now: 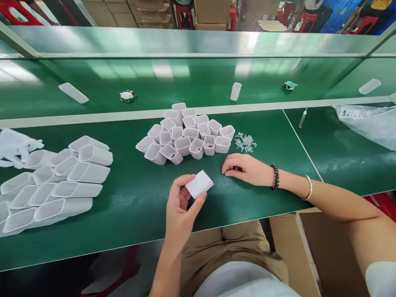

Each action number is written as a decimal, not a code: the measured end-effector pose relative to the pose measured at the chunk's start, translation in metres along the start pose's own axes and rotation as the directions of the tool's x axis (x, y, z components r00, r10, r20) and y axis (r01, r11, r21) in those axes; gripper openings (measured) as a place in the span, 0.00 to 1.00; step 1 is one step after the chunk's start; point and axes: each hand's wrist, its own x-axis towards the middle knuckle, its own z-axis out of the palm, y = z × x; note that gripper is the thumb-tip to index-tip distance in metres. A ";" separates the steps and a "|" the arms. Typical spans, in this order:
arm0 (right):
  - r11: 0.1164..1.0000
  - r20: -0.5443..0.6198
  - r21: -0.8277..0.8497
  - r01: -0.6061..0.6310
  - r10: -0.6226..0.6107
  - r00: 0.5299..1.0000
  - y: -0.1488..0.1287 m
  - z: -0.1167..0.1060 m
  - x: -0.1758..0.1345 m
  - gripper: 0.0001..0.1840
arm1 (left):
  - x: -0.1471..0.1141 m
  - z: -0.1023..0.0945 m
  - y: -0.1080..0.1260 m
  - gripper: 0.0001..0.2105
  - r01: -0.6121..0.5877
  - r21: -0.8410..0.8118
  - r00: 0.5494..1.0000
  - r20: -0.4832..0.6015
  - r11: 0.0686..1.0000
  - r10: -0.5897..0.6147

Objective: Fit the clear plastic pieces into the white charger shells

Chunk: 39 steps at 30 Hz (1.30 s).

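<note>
My left hand (pixel 181 208) grips a small white plastic housing (pixel 199 184) between thumb and fingers, tilted above the table's front part. A tiny dark slot shows near its right edge. To the right, my right hand (pixel 250 169) rests on the green table (pixel 133 218), fingers curled and pressed together at the tips. What they hold, if anything, is too small to make out. Just beyond that hand lies a scatter of tiny clear parts (pixel 245 142). A cluster of open-ended white housings (pixel 182 145) stands beyond my left hand, some with a dark slot inside.
Longer white housings (pixel 89 172) lie stacked on the left beside a white plastic bag (pixel 18 144). Along the back strip are single housings (pixel 235 91) and small circuit boards (pixel 290 85). A slim tube (pixel 303 118) and a clear bag (pixel 368 121) lie at right.
</note>
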 end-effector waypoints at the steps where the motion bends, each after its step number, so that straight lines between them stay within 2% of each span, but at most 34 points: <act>1: 1.000 -0.008 -0.004 0.001 -0.001 1.000 -0.001 0.001 -0.001 0.06 | 0.000 0.000 0.001 0.18 -0.008 0.013 1.000 0.000 1.000 0.008; 9: 0.993 -0.109 -0.117 -0.021 0.009 0.994 -0.006 0.014 -0.006 0.02 | -0.001 0.001 0.004 0.17 -0.054 0.095 0.999 0.003 0.994 0.054; 14: 0.982 -0.096 -0.175 0.067 -0.085 0.992 -0.004 0.019 -0.006 0.09 | -0.001 0.001 0.006 0.18 -0.072 0.099 0.997 -0.005 0.993 0.072; 20: 0.920 -0.075 -0.332 0.209 -0.246 0.966 -0.003 0.019 -0.004 0.11 | -0.001 0.001 0.007 0.16 -0.029 0.088 1.000 -0.004 0.996 0.029; 22: 0.918 -0.105 -0.300 0.259 -0.301 0.948 -0.007 0.017 -0.004 0.09 | -0.002 0.001 0.008 0.16 -0.028 0.097 1.000 0.005 0.995 0.028; 25: 0.921 -0.212 -0.194 0.337 -0.374 0.903 -0.018 0.015 -0.005 0.06 | -0.003 0.002 0.009 0.16 -0.038 0.126 0.999 0.021 0.991 0.036; 29: 0.911 -0.292 -0.128 0.391 -0.412 0.863 -0.030 0.017 -0.007 0.06 | -0.003 0.003 0.010 0.17 -0.077 0.144 0.997 0.029 0.987 0.073; 32: 0.909 -0.302 -0.139 0.394 -0.418 0.857 -0.033 0.020 -0.007 0.06 | -0.003 0.003 0.010 0.18 -0.080 0.129 0.996 0.037 0.988 0.076; 39: 0.910 -0.232 -0.164 0.380 -0.410 0.882 -0.035 0.018 -0.004 0.09 | -0.003 0.002 0.010 0.19 -0.082 0.119 0.996 0.034 0.989 0.079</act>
